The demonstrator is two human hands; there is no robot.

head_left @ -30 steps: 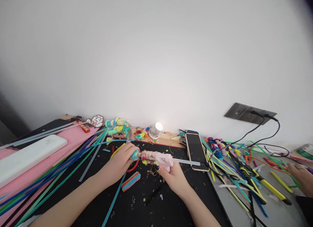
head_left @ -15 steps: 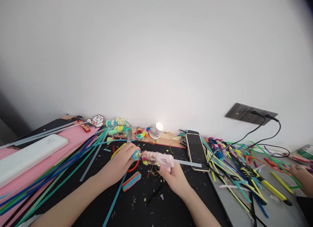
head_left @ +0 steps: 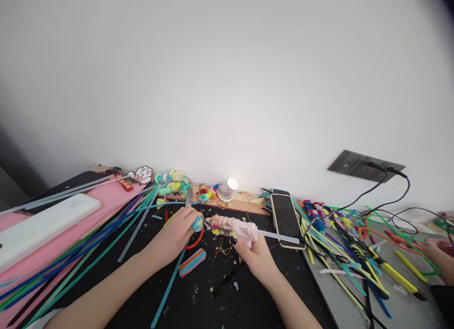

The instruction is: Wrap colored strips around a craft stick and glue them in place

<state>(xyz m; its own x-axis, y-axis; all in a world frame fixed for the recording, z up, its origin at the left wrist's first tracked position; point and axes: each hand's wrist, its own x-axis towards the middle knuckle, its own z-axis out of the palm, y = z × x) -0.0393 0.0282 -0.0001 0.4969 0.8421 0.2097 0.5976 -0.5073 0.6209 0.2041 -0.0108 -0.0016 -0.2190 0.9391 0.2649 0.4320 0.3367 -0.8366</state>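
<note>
My left hand (head_left: 179, 228) is closed on a small light-blue pipe-cleaner coil (head_left: 197, 224), pinched at the fingertips. My right hand (head_left: 253, 258) is wrapped round a pale pink hot glue gun (head_left: 244, 230), its thumb on the near side. Fuzz and colourful bits cover the front of the gun, and its nozzle points left at the coil across a small gap. From its back end sticks a clear glue stick (head_left: 278, 237). Below my left hand lie a red pipe-cleaner loop (head_left: 196, 241) and a striped bundle of cut pipe cleaners (head_left: 192, 263).
Scissors (head_left: 189, 196) and a paper cup (head_left: 228, 189) stand behind my hands. Phones (head_left: 286, 218) lie to the right, then pliers (head_left: 386, 267) among pipe cleaners. At far right is another person's hand (head_left: 438, 253). Long pipe cleaners and a white box (head_left: 49, 229) lie left.
The glue gun has drawn back slightly to the right, opening a gap between its nozzle and the coil. My left hand stays nearly still. The other person's hands have shifted at far right.
</note>
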